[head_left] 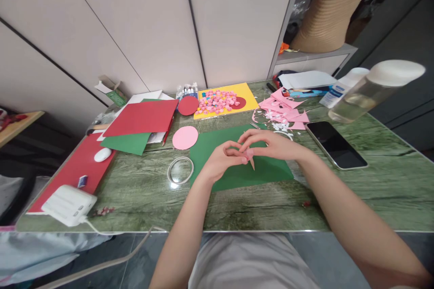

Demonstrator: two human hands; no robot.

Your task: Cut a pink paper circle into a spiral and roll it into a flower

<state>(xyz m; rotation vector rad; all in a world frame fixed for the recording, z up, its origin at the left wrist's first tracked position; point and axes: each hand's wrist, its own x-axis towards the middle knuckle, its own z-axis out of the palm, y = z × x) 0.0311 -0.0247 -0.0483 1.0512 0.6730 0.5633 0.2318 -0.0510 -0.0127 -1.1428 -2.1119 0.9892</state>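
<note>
Over a green paper sheet (237,180), my two hands meet with fingertips pinched together. Between them is a small pink paper strip (252,162), its pointed end sticking out below the fingers. My left hand (222,159) is closed on its left side, thumb pressed near the strip. From the right and above, my right hand (271,144) pinches the same strip, fingers bent. Most of the strip is hidden by the fingers. A pink paper circle (185,137) and a roll of tape (180,170) lie left of the green sheet.
Many small pink rolled pieces (217,102) sit on yellow paper (251,95) at the back. Pink scraps (283,108), a phone (335,144) and a bottle (373,88) are to the right. Red paper (142,117), a white mouse (102,155) and a white charger (69,204) are leftward.
</note>
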